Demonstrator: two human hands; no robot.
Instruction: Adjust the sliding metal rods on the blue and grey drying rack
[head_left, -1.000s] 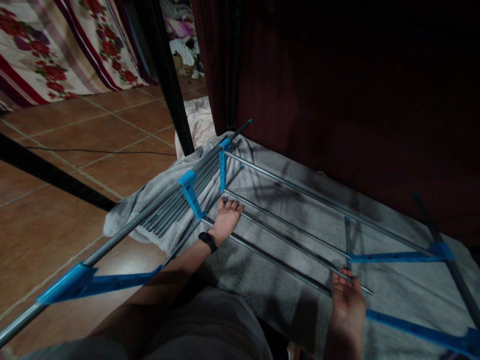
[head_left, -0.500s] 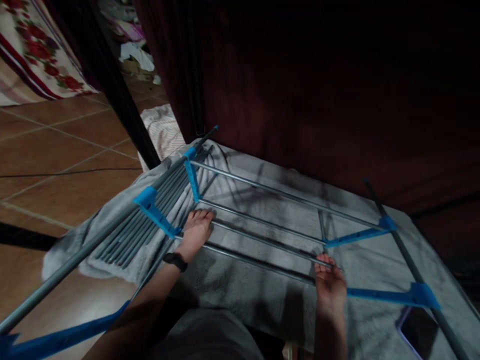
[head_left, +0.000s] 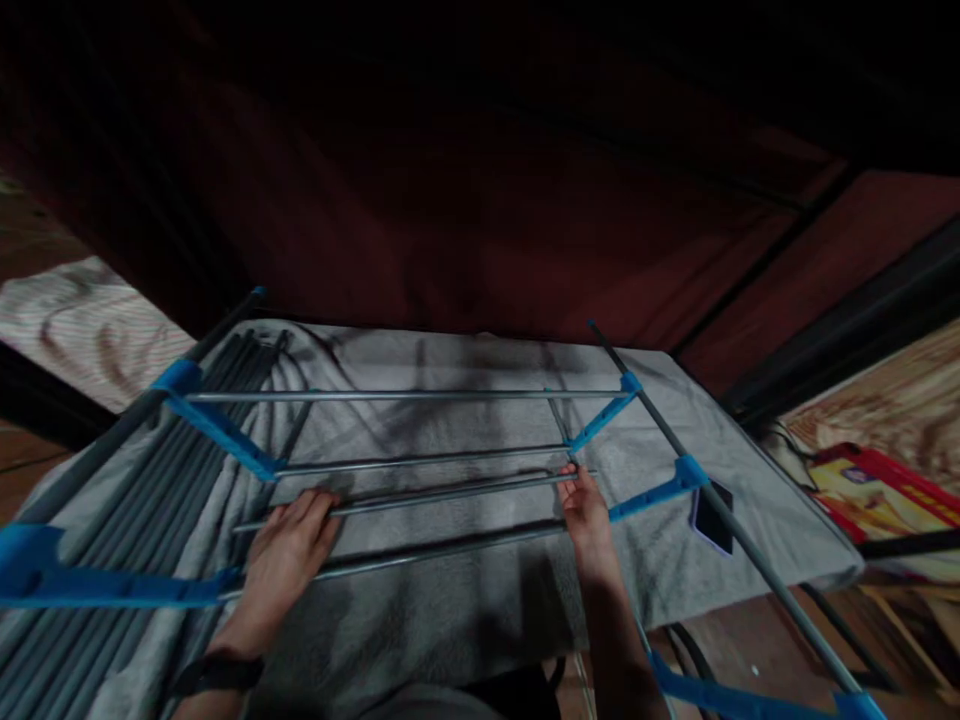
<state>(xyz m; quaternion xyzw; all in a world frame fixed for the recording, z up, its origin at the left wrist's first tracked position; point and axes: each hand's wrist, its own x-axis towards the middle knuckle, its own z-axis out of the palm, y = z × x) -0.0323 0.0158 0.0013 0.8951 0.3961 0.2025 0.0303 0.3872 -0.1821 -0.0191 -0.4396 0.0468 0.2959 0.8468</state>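
Observation:
A loose grey metal tube (head_left: 450, 494) lies crosswise between my two hands. My left hand (head_left: 296, 540) is closed over it near its left end, which pokes out past the fingers. My right hand (head_left: 583, 505) grips the other end, fingers curled round it from below, with a short tip showing beyond. Around the tube is a rack frame of grey tubes joined by blue plastic brackets, such as the left bracket (head_left: 221, 435) and the right bracket (head_left: 660, 487). One frame crossbar (head_left: 450, 545) runs nearer to me, and another crossbar (head_left: 420, 462) lies just beyond the loose tube.
Several more grey tubes (head_left: 142, 510) lie side by side at the left on a grey blanket (head_left: 480, 360). A phone (head_left: 712, 515) rests under the right rail (head_left: 780, 590). Dark red cloth (head_left: 450, 200) hangs behind. A red and yellow package (head_left: 885, 490) sits at far right.
My view has turned to the right, bringing the package into sight. Both hands stay on the loose tube; my right hand's open-looking palm is now turned, with its fingers curled round the tube end.

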